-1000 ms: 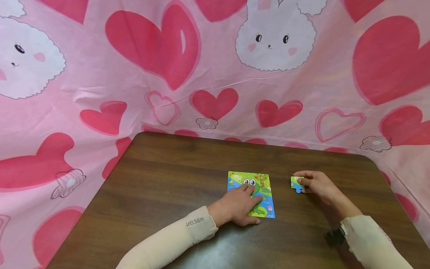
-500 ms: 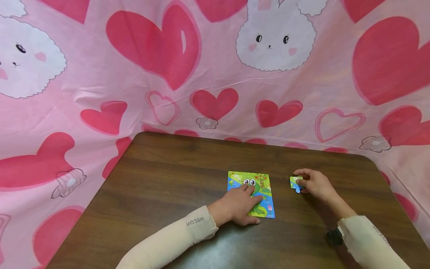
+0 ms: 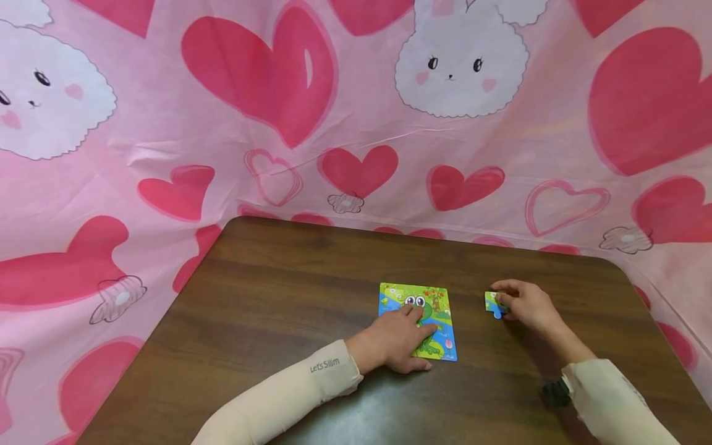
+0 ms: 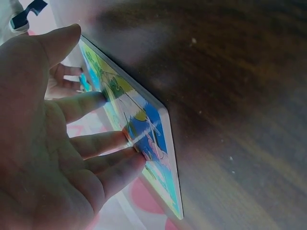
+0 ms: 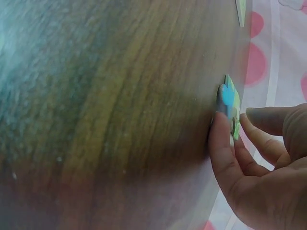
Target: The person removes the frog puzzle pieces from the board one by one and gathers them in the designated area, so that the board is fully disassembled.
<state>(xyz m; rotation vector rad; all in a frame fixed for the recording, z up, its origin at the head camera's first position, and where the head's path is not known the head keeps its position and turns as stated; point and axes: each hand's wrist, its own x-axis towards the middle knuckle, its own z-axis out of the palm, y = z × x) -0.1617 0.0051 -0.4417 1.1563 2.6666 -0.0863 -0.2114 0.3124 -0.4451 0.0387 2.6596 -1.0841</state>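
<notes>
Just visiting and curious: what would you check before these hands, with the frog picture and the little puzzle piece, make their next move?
1. Left hand steadying the frog picture: ok, fingertips rest on it.
2. Frog picture flat on the table: ok, as the left wrist view shows.
3. Puzzle piece held by the right hand: ok, fingers grip it.
4. Piece printed side up: ok, green and blue show.
5. Gap in the picture waiting for the piece: cannot tell, the left hand covers part.
6. Only one piece in the right hand: cannot tell, the fingers hide too much.
</notes>
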